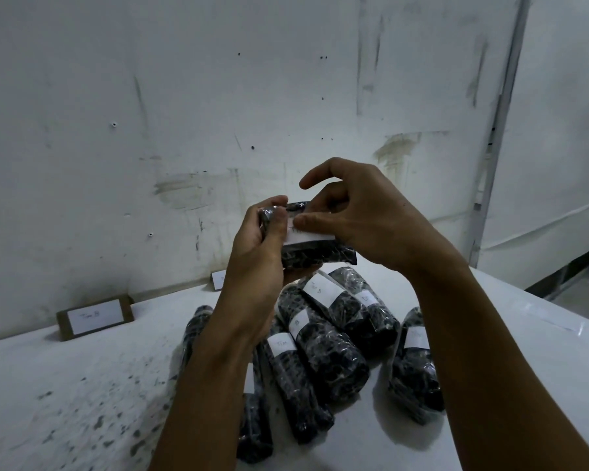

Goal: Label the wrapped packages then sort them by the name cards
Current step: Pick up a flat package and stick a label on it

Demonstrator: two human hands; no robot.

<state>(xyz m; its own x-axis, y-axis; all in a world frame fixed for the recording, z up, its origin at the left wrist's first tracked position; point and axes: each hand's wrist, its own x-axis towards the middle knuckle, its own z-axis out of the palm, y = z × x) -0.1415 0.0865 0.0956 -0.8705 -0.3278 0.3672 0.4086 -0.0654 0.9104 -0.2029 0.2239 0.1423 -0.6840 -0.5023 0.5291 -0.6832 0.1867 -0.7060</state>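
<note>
Right, left hand (252, 253) grips a dark plastic-wrapped package (315, 254) w/ white paper label (303, 236). Right hand (364, 215) thumb presses that label. Labelled packages (327, 351) piled on white table (82, 385).

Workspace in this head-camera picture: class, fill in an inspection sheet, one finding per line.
Surface: white table, speckled with dark marks.
Job's things: held package with white label; labelled packages piled on the table; name card by the wall.
Clutter: nothing seen.
Hands: left hand grips the held package; right hand presses the label with its thumb.
Cables: nothing seen.
Surroundings: scuffed white wall.
</note>
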